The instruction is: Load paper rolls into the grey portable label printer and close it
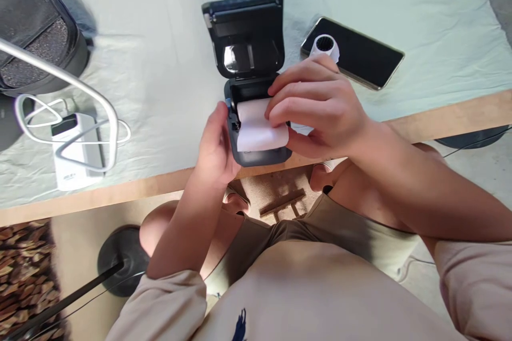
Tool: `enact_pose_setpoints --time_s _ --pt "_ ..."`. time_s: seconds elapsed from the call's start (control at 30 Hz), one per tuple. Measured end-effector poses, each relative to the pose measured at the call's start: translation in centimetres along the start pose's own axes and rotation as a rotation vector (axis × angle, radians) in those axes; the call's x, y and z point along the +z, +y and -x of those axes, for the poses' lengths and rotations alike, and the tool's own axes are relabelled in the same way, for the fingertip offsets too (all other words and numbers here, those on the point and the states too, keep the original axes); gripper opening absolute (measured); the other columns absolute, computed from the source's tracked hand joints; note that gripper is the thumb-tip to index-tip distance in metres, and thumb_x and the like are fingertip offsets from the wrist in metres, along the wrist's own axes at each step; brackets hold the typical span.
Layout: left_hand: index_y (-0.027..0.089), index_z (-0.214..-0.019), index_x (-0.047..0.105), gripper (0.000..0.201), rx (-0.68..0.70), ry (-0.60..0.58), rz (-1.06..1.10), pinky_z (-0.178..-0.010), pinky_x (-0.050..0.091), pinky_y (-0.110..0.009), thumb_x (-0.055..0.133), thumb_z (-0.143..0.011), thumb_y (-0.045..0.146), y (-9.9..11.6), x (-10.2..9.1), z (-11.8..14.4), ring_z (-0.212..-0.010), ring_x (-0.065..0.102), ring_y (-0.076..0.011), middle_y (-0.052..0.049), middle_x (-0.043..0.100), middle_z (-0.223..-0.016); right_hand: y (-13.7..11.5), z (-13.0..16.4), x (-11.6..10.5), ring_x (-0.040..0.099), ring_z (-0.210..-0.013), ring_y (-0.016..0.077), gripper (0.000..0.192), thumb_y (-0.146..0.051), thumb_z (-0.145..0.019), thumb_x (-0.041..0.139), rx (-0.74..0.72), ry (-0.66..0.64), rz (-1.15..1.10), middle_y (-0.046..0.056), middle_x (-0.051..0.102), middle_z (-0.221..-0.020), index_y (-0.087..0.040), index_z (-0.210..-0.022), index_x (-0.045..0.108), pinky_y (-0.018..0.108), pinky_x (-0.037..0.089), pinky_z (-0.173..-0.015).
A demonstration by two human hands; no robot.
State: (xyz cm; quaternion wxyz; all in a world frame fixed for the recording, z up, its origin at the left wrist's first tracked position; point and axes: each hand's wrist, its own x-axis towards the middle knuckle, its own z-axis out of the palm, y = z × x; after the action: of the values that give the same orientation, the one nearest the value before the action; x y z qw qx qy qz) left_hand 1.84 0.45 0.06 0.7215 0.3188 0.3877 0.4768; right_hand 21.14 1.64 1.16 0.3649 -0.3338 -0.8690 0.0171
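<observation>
A small black thermal printer (260, 157) is held over the table's front edge, its hinged lid (248, 37) swung up. My left hand (218, 144) grips the printer's left side, with the thumb near the upper left corner. White paper (260, 127) from a roll lies in the compartment, its loose end curling toward me. My right hand (320, 104) comes in from the right, fingertips on the paper and thumb at its right edge; the fingers hide part of the roll. Behind that hand, a small white roll with a black core (325, 44) sits by a dark smartphone (368, 56).
A pale cloth (160, 21) covers the wooden-edged table. On the left lie a black zip case (36, 37) and a white power bank (74, 165) with a looped white cable (110, 101). A round black stand base (122, 261) is on the floor beside my leg.
</observation>
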Motion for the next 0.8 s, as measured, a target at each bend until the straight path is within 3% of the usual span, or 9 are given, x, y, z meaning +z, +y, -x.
enact_pose_setpoints --time_s 0.13,0.23,0.3,0.37,0.43,0.5,0.6,0.67,0.8 --pt "0.019 -0.109 0.074 0.026 0.021 -0.033 0.001 -0.084 0.061 -0.026 0.069 -0.089 0.034 0.0 -0.5 0.1 -0.097 0.073 -0.0178 -0.003 0.076 -0.104 0.0 -0.3 0.0 0.069 -0.101 0.0122 0.018 -0.024 -0.083 0.044 -0.017 0.120 -0.165 -0.007 0.073 -0.088 -0.026 -0.084 0.061 0.037 0.052 -0.092" --pt "0.020 -0.111 0.072 0.031 0.023 -0.055 -0.040 -0.078 0.061 -0.027 0.075 -0.080 0.020 -0.1 -0.9 0.2 -0.091 0.073 -0.0180 -0.003 0.076 -0.103 0.0 -0.6 -0.1 0.064 -0.098 0.0136 0.013 -0.021 -0.082 0.043 0.136 0.336 -0.177 0.002 0.066 -0.092 -0.023 -0.087 0.055 0.033 0.053 -0.084" --pt "0.021 -0.114 0.070 0.039 0.019 -0.079 -0.079 -0.073 0.060 -0.028 0.080 -0.076 0.021 -0.2 -1.1 0.2 -0.087 0.073 -0.0197 -0.004 0.075 -0.102 -0.1 -0.9 -0.2 0.061 -0.112 0.0162 0.026 -0.029 -0.083 0.045 0.312 0.380 -0.226 0.007 0.062 -0.114 -0.023 -0.108 0.051 0.032 0.053 -0.083" --pt "0.022 -0.117 0.068 0.049 0.016 -0.102 -0.116 -0.072 0.059 -0.029 0.085 -0.070 0.022 -0.2 -1.2 0.2 -0.085 0.073 -0.0212 -0.003 0.074 -0.102 -0.2 -1.0 -0.3 0.061 -0.117 0.0173 0.049 -0.040 -0.085 0.042 0.455 0.311 -0.361 0.009 0.058 -0.129 -0.024 -0.130 0.036 0.033 0.055 -0.087" --pt "0.024 -0.119 0.066 0.056 0.014 -0.097 -0.144 -0.074 0.057 -0.031 0.087 -0.067 0.024 -0.2 -1.2 0.2 -0.086 0.073 -0.0229 -0.003 0.073 -0.100 -0.3 -1.1 -0.5 0.064 -0.111 0.0171 0.051 -0.043 -0.088 0.034 0.539 0.217 -0.491 0.007 0.061 -0.127 -0.026 -0.135 0.027 0.034 0.056 -0.095" --pt "0.025 -0.118 0.067 0.059 0.015 -0.064 -0.156 -0.076 0.056 -0.033 0.089 -0.064 0.023 -0.2 -1.2 0.3 -0.085 0.073 -0.0245 -0.002 0.073 -0.098 -0.6 -1.2 -0.6 0.064 -0.112 0.0168 0.040 -0.041 -0.091 0.030 0.567 0.175 -0.539 0.007 0.063 -0.124 -0.029 -0.130 0.034 0.032 0.055 -0.098" --pt "0.023 -0.121 0.066 0.062 0.024 -0.041 -0.152 -0.079 0.057 -0.035 0.088 -0.063 0.022 -0.2 -1.2 0.6 -0.090 0.073 -0.0274 -0.003 0.074 -0.100 -0.9 -1.1 -0.3 0.061 -0.121 0.0163 0.034 -0.046 -0.092 0.044 0.570 0.101 -0.601 0.007 0.062 -0.129 -0.027 -0.120 0.048 0.029 0.054 -0.100" --pt "0.022 -0.126 0.065 0.061 0.027 -0.073 -0.124 -0.078 0.059 -0.037 0.085 -0.068 0.024 -0.1 -1.2 0.7 -0.094 0.074 -0.0292 -0.005 0.074 -0.105 -1.2 -0.8 0.2 0.061 -0.117 0.0164 0.043 -0.049 -0.088 0.056 0.583 0.027 -0.631 0.007 0.063 -0.127 -0.023 -0.121 0.050 0.029 0.054 -0.097" --pt "0.023 -0.125 0.066 0.053 0.065 -0.130 -0.071 -0.082 0.064 -0.038 0.081 -0.079 0.043 -0.1 -0.9 0.8 -0.107 0.073 -0.0305 -0.009 0.074 -0.117 -1.8 -0.4 1.3 0.062 -0.101 0.0113 0.057 -0.042 -0.085 0.062 0.630 -0.084 -0.721 0.004 0.062 -0.127 -0.025 -0.134 0.042 0.025 0.055 -0.086"
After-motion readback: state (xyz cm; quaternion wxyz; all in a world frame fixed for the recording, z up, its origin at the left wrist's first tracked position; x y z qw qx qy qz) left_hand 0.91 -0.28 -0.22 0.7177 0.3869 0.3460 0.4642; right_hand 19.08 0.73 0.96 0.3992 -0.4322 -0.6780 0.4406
